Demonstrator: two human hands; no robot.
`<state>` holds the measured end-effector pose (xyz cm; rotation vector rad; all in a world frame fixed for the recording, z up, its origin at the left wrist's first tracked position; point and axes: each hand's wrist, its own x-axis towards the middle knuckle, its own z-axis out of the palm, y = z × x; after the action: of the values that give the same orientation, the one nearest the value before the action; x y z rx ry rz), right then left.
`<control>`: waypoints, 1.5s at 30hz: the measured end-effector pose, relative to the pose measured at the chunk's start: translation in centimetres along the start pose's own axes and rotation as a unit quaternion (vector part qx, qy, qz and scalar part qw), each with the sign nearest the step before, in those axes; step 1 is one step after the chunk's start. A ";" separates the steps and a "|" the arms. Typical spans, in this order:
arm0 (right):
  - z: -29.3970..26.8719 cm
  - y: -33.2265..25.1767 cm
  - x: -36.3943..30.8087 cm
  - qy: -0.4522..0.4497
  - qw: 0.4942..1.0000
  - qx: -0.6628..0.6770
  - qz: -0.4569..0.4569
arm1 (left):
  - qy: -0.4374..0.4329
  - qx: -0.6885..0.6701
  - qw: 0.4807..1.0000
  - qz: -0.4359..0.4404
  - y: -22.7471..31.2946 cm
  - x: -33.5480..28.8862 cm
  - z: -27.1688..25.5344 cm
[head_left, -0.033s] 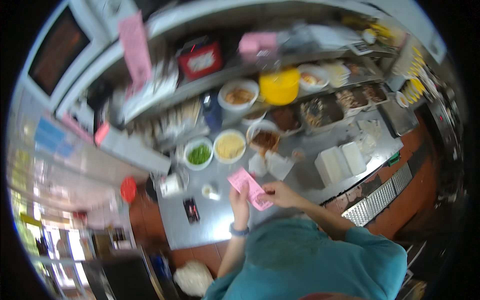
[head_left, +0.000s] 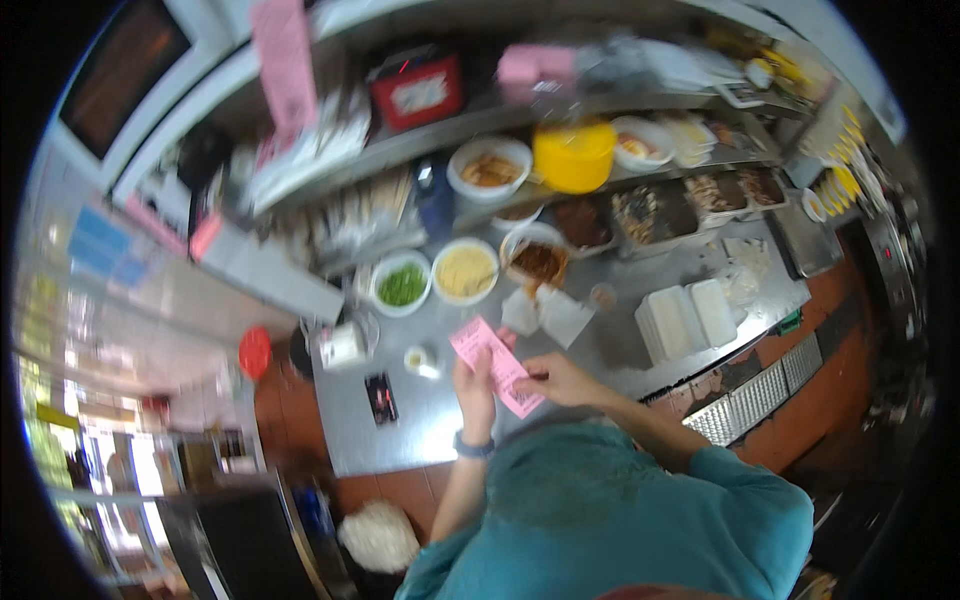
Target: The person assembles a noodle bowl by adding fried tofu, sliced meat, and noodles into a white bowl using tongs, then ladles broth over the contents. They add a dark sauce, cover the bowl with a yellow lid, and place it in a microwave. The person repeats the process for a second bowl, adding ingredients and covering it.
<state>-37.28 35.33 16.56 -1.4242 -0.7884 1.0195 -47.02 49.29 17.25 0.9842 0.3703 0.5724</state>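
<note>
A long pink paper slip (head_left: 505,372) with printing on it is held over the near edge of the steel table, tilted from upper left to lower right. My left hand (head_left: 476,386) grips its left side, thumb across the paper. With my right hand (head_left: 558,381) I pinch the slip near its lower right end. Just beyond the paper, a white paper sheet (head_left: 563,320) lies on the table near a bowl of dark brown sauce (head_left: 537,258). A dark phone-like object (head_left: 381,398) rests flat to the left of my hands.
Bowls of chopped greens (head_left: 401,286) and pale yellow paste (head_left: 465,271) stand at the back. White foam boxes (head_left: 665,328) are stacked at right. Metal food trays (head_left: 652,218) line the back edge below a shelf with a red box (head_left: 416,90). A yellow tub (head_left: 574,157) stands there.
The view has shifted slightly, so the shelf and bowls appear a little further right. The slip stays in both hands, with its upper end tipped slightly differently.
</note>
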 end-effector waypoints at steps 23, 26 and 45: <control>-7.6 -5.8 32.7 0.159 0.982 0.097 0.018 | 0.066 -0.204 0.976 -0.039 4.2 1.9 -5.2; -6.8 -5.0 30.7 0.267 0.886 -0.375 -0.052 | 0.062 -0.184 0.980 -0.040 3.6 2.1 -5.1; 0.9 -2.5 11.7 -0.068 0.968 -0.240 -0.002 | 0.021 -0.110 0.991 -0.076 -0.8 0.2 -3.4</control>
<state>-33.24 46.57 17.35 -1.7699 -1.1982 0.9685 -48.47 51.37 14.76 0.7266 0.4064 0.4849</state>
